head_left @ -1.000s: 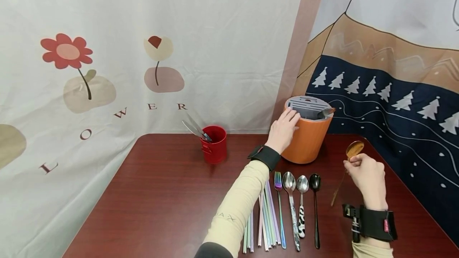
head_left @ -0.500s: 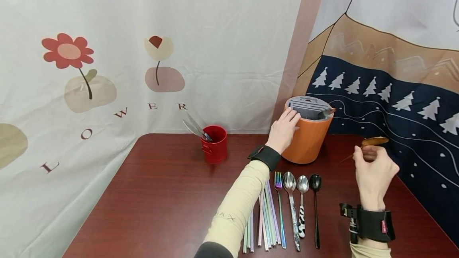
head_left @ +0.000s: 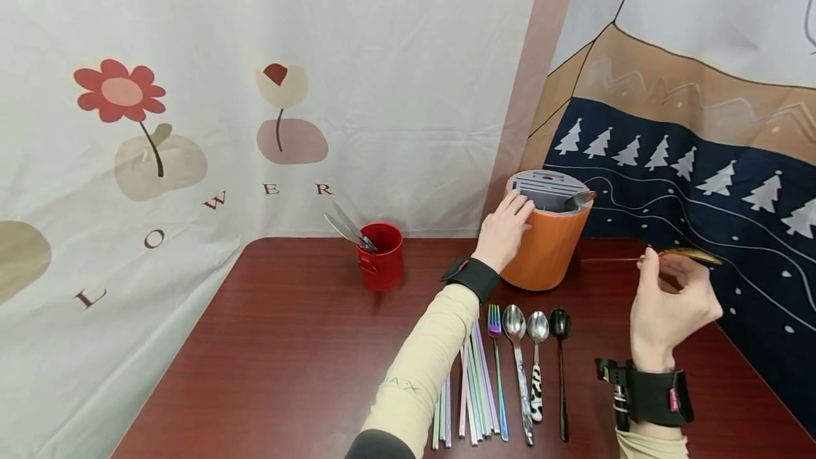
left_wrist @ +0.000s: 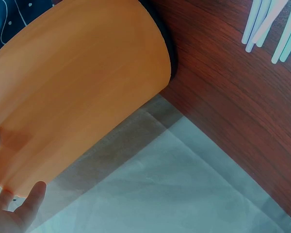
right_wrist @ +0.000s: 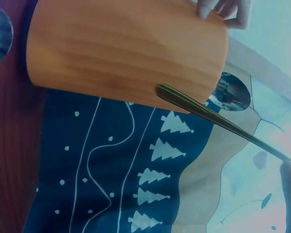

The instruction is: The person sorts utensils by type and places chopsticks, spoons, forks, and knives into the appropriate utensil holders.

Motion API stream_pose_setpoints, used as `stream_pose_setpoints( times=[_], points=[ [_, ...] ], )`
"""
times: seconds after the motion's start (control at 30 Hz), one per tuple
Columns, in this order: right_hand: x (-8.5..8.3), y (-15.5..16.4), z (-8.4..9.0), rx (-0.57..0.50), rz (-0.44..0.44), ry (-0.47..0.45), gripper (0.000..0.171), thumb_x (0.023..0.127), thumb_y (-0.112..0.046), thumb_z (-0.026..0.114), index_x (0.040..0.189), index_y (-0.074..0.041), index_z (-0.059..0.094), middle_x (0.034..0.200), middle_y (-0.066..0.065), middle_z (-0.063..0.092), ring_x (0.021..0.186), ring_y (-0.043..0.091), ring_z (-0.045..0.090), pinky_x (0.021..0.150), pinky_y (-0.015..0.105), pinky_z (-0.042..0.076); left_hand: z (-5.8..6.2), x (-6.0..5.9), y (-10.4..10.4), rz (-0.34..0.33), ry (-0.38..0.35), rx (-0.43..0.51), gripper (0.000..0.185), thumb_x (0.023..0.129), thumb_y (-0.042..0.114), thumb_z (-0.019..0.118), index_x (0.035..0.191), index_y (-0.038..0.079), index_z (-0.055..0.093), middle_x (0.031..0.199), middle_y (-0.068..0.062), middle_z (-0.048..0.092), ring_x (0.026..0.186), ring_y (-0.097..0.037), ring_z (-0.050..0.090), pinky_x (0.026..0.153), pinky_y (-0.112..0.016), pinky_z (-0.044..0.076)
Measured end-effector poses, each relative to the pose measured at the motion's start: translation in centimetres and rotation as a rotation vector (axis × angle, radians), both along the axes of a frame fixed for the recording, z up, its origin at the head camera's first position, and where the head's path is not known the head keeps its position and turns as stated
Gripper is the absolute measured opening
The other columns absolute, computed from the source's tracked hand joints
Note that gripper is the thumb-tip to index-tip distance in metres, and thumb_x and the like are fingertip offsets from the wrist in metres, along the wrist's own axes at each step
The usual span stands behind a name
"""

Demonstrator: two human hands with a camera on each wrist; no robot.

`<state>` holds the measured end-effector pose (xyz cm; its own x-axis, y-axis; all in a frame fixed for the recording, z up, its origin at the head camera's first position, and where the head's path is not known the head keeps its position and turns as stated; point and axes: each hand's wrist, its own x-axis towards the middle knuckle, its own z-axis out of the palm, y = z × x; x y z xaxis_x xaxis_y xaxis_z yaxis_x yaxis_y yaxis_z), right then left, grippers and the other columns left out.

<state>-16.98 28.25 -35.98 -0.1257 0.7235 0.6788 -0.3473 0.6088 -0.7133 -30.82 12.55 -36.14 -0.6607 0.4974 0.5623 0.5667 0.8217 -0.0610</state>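
Note:
At the back right of the table stands an orange utensil holder (head_left: 542, 250) with a grey slotted top. My left hand (head_left: 506, 229) grips its near left rim, fingers over the edge. A spoon bowl (head_left: 580, 200) sticks out of the holder's right side; the right wrist view shows this shiny bowl (right_wrist: 233, 92) too. My right hand (head_left: 676, 303) pinches a long golden spoon to the right of the holder. The spoon's bowl (head_left: 695, 255) lies to the right of my fingers, and its thin handle (right_wrist: 218, 116) points left, overlapping the holder in the right wrist view.
Nearer on the table lie several chopsticks (head_left: 481, 381), a rainbow fork (head_left: 495, 331), two silver spoons, one with a spotted handle (head_left: 536, 395), and a black spoon (head_left: 561, 367). A red cup (head_left: 382, 264) with knives stands left. Patterned cloths hang behind.
My right hand has raised the golden spoon and turned it from steeply slanted to nearly level, its bowl swinging right. My left hand has stayed on the holder.

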Motion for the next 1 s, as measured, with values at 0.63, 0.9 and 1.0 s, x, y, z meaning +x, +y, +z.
stream_pose_setpoints(
  times=[0.63,0.9,1.0],
  points=[
    [-2.8,-2.0,5.0,-0.044,0.070,0.258,0.012,0.082,-0.017,0.073,0.086,-0.006,0.068,0.078,-0.006,0.070,0.071,0.003,0.068,0.066,0.011,0.053,0.2,0.1,-0.1,0.004,-0.001,0.004,0.039,0.093,0.036,0.057,0.130,0.025,0.053,0.134,0.009,0.054,0.137,-0.009,0.040,0.084,-0.021,0.054],
    [-4.9,-1.7,4.5,-0.012,0.063,0.083,0.020,0.083,-0.026,0.073,0.085,-0.006,0.069,0.078,-0.030,0.056,0.072,-0.014,0.059,0.063,0.002,0.044,0.2,0.2,0.0,0.009,-0.015,-0.005,0.039,0.094,0.037,0.056,0.130,0.025,0.052,0.135,0.010,0.053,0.138,-0.009,0.038,0.083,-0.021,0.053],
    [-6.0,-1.2,4.1,0.008,0.087,0.030,0.022,0.083,-0.028,0.073,0.085,-0.006,0.069,0.078,-0.032,0.054,0.072,-0.016,0.057,0.063,0.001,0.042,0.2,0.2,0.0,0.010,-0.019,-0.012,0.039,0.094,0.037,0.055,0.131,0.026,0.051,0.136,0.010,0.052,0.139,-0.009,0.038,0.084,-0.021,0.053]
  ],
)
